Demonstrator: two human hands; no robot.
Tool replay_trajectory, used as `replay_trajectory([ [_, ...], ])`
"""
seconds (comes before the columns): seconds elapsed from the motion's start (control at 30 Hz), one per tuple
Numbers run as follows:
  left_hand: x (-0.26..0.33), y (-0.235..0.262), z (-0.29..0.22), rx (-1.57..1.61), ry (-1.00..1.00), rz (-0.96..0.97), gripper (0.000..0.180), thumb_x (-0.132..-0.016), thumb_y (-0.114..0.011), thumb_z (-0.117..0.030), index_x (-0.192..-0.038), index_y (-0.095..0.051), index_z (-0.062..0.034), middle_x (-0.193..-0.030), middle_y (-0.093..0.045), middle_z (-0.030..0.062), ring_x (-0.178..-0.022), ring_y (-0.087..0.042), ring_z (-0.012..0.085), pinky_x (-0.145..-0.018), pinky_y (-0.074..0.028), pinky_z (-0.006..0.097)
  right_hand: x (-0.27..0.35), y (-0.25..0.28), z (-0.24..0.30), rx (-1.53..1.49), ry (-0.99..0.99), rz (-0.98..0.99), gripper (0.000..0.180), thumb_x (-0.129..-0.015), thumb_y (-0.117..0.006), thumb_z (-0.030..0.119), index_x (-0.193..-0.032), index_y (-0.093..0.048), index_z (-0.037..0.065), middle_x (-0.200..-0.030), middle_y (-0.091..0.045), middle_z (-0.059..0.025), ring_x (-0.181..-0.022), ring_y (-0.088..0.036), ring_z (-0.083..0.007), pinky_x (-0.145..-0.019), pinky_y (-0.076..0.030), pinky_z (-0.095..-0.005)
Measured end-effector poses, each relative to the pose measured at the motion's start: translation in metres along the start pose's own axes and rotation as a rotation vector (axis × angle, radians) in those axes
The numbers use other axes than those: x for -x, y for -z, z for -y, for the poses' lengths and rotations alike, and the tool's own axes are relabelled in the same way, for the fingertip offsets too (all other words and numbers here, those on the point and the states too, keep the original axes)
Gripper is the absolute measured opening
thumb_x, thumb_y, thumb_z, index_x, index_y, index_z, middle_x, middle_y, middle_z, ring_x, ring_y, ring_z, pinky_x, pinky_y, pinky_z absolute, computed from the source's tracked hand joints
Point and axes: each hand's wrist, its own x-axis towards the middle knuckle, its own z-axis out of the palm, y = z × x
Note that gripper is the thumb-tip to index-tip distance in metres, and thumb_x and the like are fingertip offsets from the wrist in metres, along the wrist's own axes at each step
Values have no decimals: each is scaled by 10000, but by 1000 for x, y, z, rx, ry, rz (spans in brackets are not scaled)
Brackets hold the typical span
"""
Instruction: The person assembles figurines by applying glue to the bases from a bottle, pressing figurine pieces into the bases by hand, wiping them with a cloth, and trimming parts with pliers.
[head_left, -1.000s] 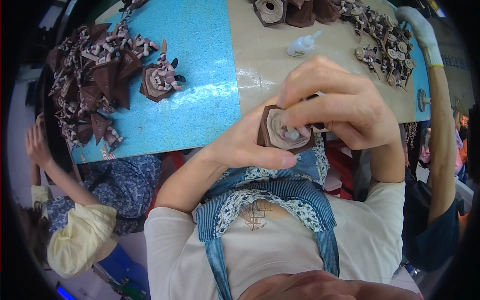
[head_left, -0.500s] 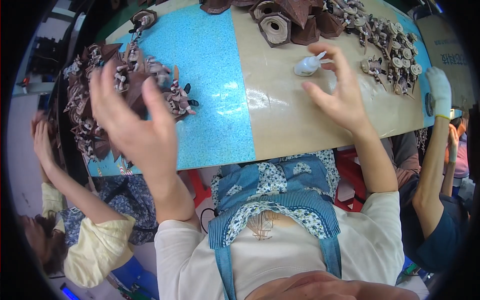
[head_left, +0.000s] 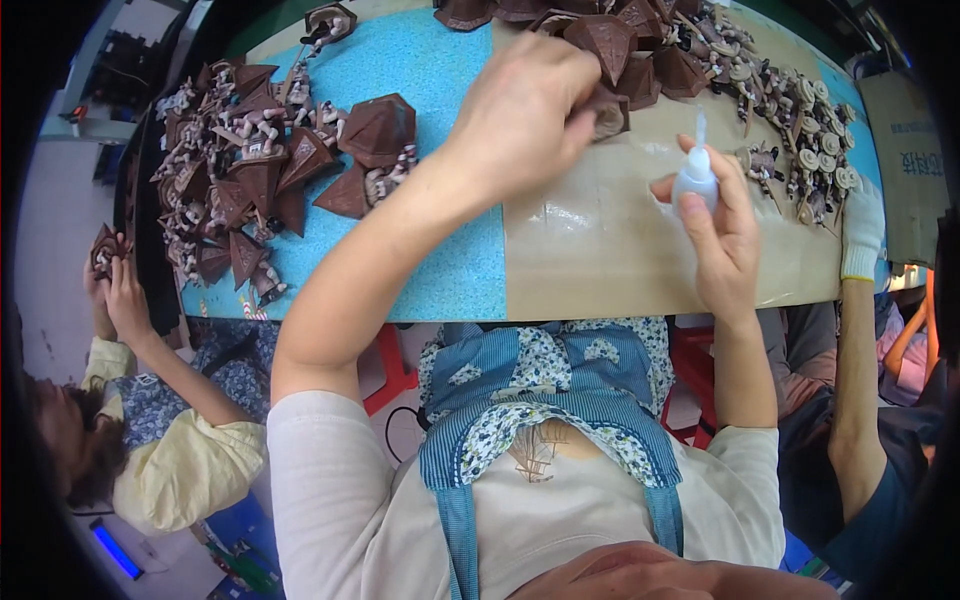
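My right hand is wrapped round a small white squeeze bottle, held upright with its narrow nozzle pointing up. Across the table, my left hand closes on a brown faceted piece with a pale hollow underside. That piece lies at the front of a cluster of similar brown pointed pieces, and my fingers hide part of it. To the left, a brown piece with a small figure on it rests on the blue mat, beside a heap of such figures and brown pieces.
Many small figures with pale round tops crowd the table's right side. A cardboard box stands at the far right. A co-worker's gloved hand is at the right edge; another co-worker at left holds a brown piece.
My left hand has swung from the left heap to the brown pieces at the back. My right hand has taken up the bottle, now upright. Another brown piece now lies beside the left heap.
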Motion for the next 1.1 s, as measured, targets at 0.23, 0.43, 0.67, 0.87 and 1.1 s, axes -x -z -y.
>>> replay_trajectory([
  [0.23, 78, 7, -61, 998, 702, -39, 401, -797, -686, -162, -1058, -432, 4, -838, -582, 114, -869, -593, 194, -739, -470, 299, 19, 23, 32, 32, -36, 57, 314, -850, -651, 43, -1146, -571, -26, -1095, -571, -92, -960, -557, -159, -784, -460, -261],
  [0.43, 101, 8, -84, 1196, 622, 80, 665, -699, -824, -166, -1203, -421, -7, -1040, -590, 72, -964, -578, 137, -853, -470, 289, 15, 14, 73, 393, 222, 250, 314, -720, -717, 16, -1019, -632, -28, -894, -645, -161, -797, -632, -280, -712, -491, -302],
  [0.67, 108, 9, -95, 1267, 675, 51, 621, -690, -829, -166, -1164, -457, -18, -1039, -608, 68, -966, -584, 124, -852, -472, 280, 18, -2, 90, 563, 379, 343, 331, -669, -728, 26, -982, -641, -38, -854, -647, -172, -677, -597, -289, -600, -462, -339],
  [0.87, 109, 10, -96, 1292, 669, 46, 619, -693, -825, -165, -1165, -450, -18, -1034, -614, 69, -963, -589, 123, -846, -475, 277, 20, -6, 93, 598, 414, 361, 317, -672, -724, 33, -972, -643, -30, -844, -651, -157, -647, -585, -264, -588, -425, -335],
  [1.1, 107, 11, -97, 1273, 667, 73, 618, -693, -824, -159, -1164, -449, -17, -1035, -611, 71, -960, -589, 123, -845, -475, 278, 20, -5, 91, 601, 453, 351, 318, -674, -724, 34, -974, -638, -29, -843, -653, -150, -641, -582, -258, -584, -416, -330],
])
